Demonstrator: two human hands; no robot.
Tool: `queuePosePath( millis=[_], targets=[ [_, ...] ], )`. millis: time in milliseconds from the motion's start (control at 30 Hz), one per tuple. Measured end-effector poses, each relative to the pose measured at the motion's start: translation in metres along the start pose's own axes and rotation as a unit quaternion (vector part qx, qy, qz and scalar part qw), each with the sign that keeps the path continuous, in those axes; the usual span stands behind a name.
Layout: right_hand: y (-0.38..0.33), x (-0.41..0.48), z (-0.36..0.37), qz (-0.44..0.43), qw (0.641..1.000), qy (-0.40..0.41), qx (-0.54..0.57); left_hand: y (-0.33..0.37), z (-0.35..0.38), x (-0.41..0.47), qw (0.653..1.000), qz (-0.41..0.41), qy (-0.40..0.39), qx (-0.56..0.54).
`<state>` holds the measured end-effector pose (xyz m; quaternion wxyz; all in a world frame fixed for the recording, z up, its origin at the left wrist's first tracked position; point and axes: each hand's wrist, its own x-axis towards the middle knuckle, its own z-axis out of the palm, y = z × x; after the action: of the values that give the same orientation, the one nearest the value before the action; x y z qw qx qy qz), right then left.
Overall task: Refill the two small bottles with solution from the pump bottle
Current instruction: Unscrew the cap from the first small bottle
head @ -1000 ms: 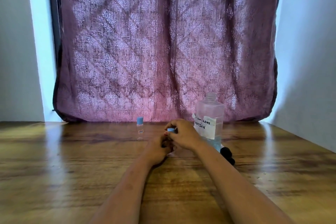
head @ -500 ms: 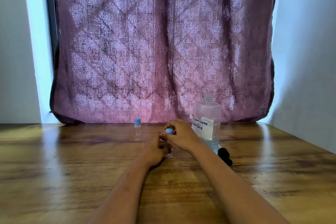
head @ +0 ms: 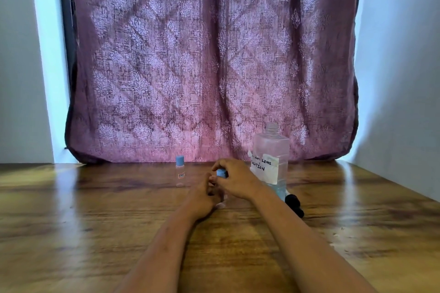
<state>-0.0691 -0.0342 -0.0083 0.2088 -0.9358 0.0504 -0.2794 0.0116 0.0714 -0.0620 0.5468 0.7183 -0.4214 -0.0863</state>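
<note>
Both forearms reach forward over the wooden surface (head: 95, 233), hands meeting mid-surface. Left hand (head: 202, 197) wraps a small bottle's body, mostly hidden; right hand (head: 238, 179) arches above, fingers (head: 220, 164) pinched on its blue cap (head: 222, 173). Second small bottle (head: 180, 171) stands capped, left. Pump bottle (head: 270, 159), neck open, just right.

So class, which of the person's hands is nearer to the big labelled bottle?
Right. The right hand sits just in front of the big labelled bottle, partly overlapping its label while pinching a blue cap. The left hand lies further left, on the far side of the right hand.
</note>
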Motion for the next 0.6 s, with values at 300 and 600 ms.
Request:
queuePosePath(
  millis=[300, 600],
  targets=[
    [0.0018, -0.0011, -0.0015, -0.036, 0.999, 0.026, 0.017, 0.0022, 0.0007, -0.0008, 1.000, -0.011, -0.005, -0.010],
    [-0.0030, -0.0001, -0.0016, -0.030, 0.998, -0.029, 0.055, 0.0003, -0.0002, 0.0000, 1.000, -0.013, -0.010, -0.010]
  ],
)
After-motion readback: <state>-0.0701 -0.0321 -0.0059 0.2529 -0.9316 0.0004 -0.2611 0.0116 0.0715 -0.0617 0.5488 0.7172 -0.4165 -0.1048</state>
